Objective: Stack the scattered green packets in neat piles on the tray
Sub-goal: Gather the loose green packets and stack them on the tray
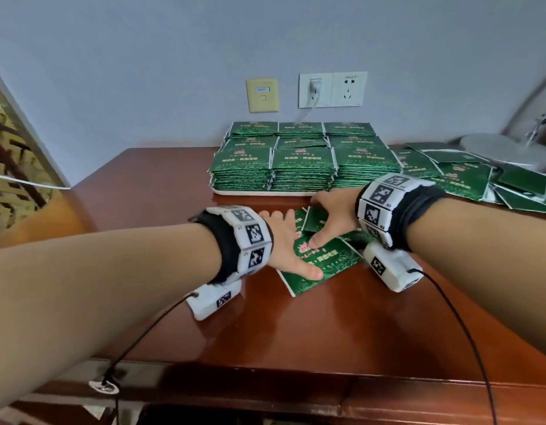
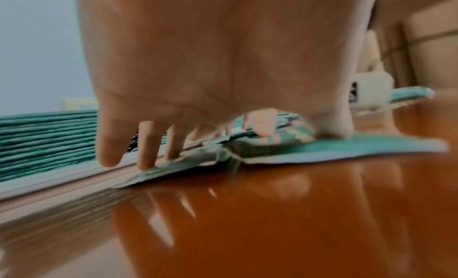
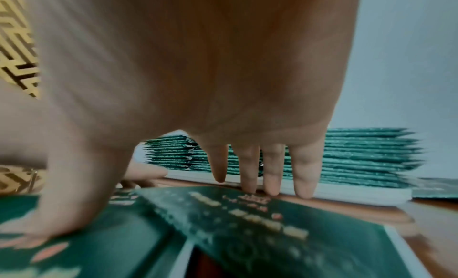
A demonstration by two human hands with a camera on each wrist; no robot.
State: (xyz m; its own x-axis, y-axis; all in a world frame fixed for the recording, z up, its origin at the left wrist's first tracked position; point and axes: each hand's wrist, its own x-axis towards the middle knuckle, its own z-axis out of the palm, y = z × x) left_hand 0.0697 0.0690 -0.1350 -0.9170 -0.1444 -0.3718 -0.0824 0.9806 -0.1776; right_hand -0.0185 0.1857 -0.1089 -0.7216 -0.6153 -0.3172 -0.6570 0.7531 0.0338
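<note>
Green packets [image 1: 320,259]: small loose bunch on table [image 1: 161,185], just in front of tray [image 1: 265,192]; more scattered right of tray. Tray already carries full neat piles [image 1: 302,167]. Left hand [image 1: 291,245] flat, fingers straight, pressing bunch from left. Right hand [image 1: 333,214] spread over it, thumb and fingertips pressing, nothing clasped. Likely squaring bunch. Risk: glossy packets slide on polished wood, fan apart under uneven pressure; fingertips close to tray edge could nudge front piles askew.
</note>
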